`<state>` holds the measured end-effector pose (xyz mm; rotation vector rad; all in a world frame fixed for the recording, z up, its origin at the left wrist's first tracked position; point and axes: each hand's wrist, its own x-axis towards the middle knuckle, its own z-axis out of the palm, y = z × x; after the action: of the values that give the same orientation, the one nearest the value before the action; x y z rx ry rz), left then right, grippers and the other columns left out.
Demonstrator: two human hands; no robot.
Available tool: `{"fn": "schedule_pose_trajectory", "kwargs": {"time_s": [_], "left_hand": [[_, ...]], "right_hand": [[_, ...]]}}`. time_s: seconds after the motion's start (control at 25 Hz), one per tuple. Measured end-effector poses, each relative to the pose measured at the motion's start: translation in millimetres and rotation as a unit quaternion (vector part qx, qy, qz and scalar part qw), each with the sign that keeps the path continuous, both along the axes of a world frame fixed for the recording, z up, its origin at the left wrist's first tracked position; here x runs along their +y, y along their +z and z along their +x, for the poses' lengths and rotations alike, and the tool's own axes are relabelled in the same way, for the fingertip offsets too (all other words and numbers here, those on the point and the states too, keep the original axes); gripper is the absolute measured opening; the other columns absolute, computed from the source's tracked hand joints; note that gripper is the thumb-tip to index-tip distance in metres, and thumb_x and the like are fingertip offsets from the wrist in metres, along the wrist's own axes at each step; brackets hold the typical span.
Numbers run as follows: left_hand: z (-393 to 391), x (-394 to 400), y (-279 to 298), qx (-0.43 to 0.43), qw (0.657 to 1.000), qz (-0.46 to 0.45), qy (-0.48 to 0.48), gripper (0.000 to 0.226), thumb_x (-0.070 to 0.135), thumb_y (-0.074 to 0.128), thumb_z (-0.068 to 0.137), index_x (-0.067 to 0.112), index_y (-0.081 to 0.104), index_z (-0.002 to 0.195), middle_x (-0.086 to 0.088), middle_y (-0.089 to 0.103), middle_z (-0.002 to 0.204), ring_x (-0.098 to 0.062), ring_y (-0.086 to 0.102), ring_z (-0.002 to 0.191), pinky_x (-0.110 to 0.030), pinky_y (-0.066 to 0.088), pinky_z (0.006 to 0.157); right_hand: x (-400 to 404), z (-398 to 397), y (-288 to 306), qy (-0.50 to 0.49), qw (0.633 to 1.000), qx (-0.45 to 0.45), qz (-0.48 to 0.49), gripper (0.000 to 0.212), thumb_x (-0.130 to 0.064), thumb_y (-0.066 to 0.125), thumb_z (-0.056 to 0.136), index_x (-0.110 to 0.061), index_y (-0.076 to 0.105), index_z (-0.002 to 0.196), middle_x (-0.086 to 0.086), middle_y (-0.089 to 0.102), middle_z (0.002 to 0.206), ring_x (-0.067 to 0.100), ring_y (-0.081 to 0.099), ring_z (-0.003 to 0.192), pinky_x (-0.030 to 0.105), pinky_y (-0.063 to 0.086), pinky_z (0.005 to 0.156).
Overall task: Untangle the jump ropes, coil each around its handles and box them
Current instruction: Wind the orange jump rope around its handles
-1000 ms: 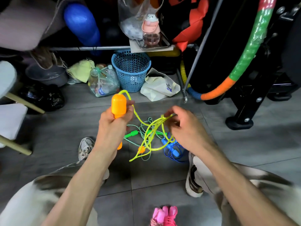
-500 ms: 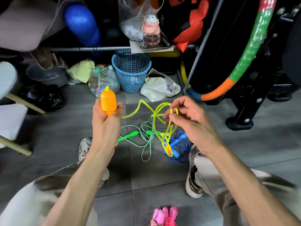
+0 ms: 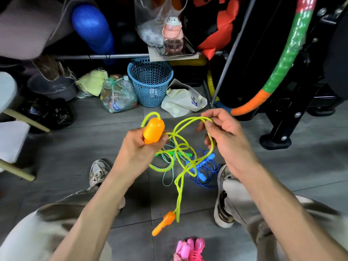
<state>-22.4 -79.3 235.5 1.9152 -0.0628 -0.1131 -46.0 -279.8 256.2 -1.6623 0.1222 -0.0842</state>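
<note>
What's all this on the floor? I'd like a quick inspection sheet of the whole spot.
Surface: grey tiled floor.
Job's things: yellow rope held up, one orange handle dangling; green rope and blue rope on floor; pink handles at bottom edge.
Clutter: blue basket, bag of bottles.
Fingers: left hand grips an orange handle; right hand pinches yellow rope.
Cables: nothing seen.
Surroundings: striped hoop, metal rack.
</note>
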Motion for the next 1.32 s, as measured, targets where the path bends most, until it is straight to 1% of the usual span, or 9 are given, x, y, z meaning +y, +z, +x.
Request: {"fn": "schedule_pose_trajectory", "kwargs": {"time_s": [0.08, 0.2, 0.44, 0.6, 0.8, 0.96, 1.16, 1.24, 1.32], "left_hand": [[3.9, 8.1, 2.9, -0.073, 0.992, 0.059, 0.078, 0.028, 0.034, 0.068, 0.079, 0.006, 0.070, 0.082, -0.018, 0.067, 0.073, -0.019, 0.052, 0.059, -0.036, 0.047, 0.058], [8.7, 20.9, 10.8, -0.077, 0.971, -0.104, 0.203, 0.009, 0.015, 0.065, 0.084, 0.014, 0.068, 0.075, 0.003, 0.058, 0.057, -0.008, 0.046, 0.051, -0.021, 0.035, 0.044], [28.4, 77.0, 12.5, -0.004, 0.865, -0.318, 0.387, 0.008, 0.020, 0.056, 0.094, 0.022, 0.058, 0.087, 0.010, 0.057, 0.062, -0.003, 0.053, 0.051, -0.019, 0.040, 0.048], [27.9, 74.3, 6.9, 0.013, 0.856, -0.320, 0.406, 0.007, 0.018, 0.056, 0.094, 0.021, 0.058, 0.088, 0.004, 0.063, 0.075, -0.007, 0.061, 0.057, -0.021, 0.046, 0.050], [23.0, 60.5, 14.0, 0.035, 0.902, -0.313, 0.296, 0.006, 0.017, 0.057, 0.094, 0.019, 0.060, 0.090, 0.002, 0.066, 0.077, -0.012, 0.064, 0.064, -0.023, 0.045, 0.055], [7.1, 38.8, 29.2, 0.016, 0.932, -0.344, 0.115, 0.011, 0.016, 0.055, 0.093, 0.020, 0.061, 0.084, -0.003, 0.068, 0.078, -0.019, 0.065, 0.072, -0.023, 0.047, 0.056], [-7.5, 12.1, 28.4, 0.026, 0.941, -0.332, -0.056, 0.012, 0.014, 0.060, 0.086, 0.022, 0.068, 0.080, -0.011, 0.070, 0.081, -0.024, 0.067, 0.071, -0.026, 0.047, 0.053], [-7.9, 7.2, 23.7, 0.035, 0.949, -0.295, -0.105, 0.011, 0.015, 0.059, 0.087, 0.018, 0.069, 0.086, -0.013, 0.072, 0.087, -0.026, 0.068, 0.077, -0.027, 0.049, 0.056], [-8.6, 2.8, 20.0, 0.056, 0.949, -0.281, -0.134, 0.015, 0.016, 0.056, 0.088, 0.009, 0.067, 0.095, -0.016, 0.072, 0.096, -0.030, 0.069, 0.084, -0.030, 0.053, 0.061]], "right_hand": [[-9.8, 3.7, -6.3, -0.069, 0.982, -0.016, -0.176, 0.019, -0.006, 0.047, 0.099, -0.021, 0.058, 0.102, -0.008, 0.070, 0.083, 0.000, 0.052, 0.060, 0.021, 0.041, 0.059], [-26.3, 6.9, -3.5, -0.130, 0.915, -0.015, -0.382, 0.025, -0.005, 0.046, 0.093, -0.025, 0.057, 0.103, -0.011, 0.066, 0.084, 0.014, 0.060, 0.081, 0.035, 0.047, 0.071], [-57.1, 12.0, -1.4, -0.204, 0.861, 0.081, -0.458, 0.024, -0.010, 0.043, 0.093, -0.020, 0.059, 0.108, 0.011, 0.067, 0.105, 0.038, 0.059, 0.100, 0.039, 0.044, 0.080], [-47.5, 13.3, -8.1, -0.170, 0.894, 0.060, -0.411, 0.022, -0.010, 0.042, 0.097, -0.019, 0.059, 0.106, 0.005, 0.064, 0.103, 0.029, 0.058, 0.097, 0.033, 0.042, 0.077], [-35.4, 16.2, -11.2, -0.138, 0.968, -0.001, -0.209, 0.020, -0.009, 0.048, 0.096, -0.026, 0.058, 0.091, -0.003, 0.069, 0.079, 0.006, 0.054, 0.061, 0.032, 0.044, 0.066], [-29.2, 16.6, -16.2, -0.111, 0.946, 0.058, -0.300, 0.043, -0.009, 0.060, 0.084, -0.031, 0.054, 0.120, -0.007, 0.060, 0.115, 0.017, 0.058, 0.099, 0.029, 0.043, 0.081], [12.9, -1.1, -36.0, 0.078, 0.894, 0.023, -0.440, 0.060, -0.024, 0.070, 0.081, -0.027, 0.047, 0.136, -0.001, 0.050, 0.139, 0.020, 0.049, 0.125, 0.031, 0.040, 0.103], [28.4, -7.1, -34.5, 0.176, 0.938, 0.051, -0.295, 0.061, -0.022, 0.073, 0.082, -0.030, 0.047, 0.137, -0.006, 0.054, 0.137, 0.010, 0.050, 0.125, 0.023, 0.038, 0.103], [40.4, -12.2, -26.1, 0.240, 0.963, 0.089, -0.081, 0.036, -0.011, 0.068, 0.089, -0.023, 0.061, 0.121, 0.002, 0.070, 0.112, 0.011, 0.066, 0.100, 0.028, 0.048, 0.096]]}}
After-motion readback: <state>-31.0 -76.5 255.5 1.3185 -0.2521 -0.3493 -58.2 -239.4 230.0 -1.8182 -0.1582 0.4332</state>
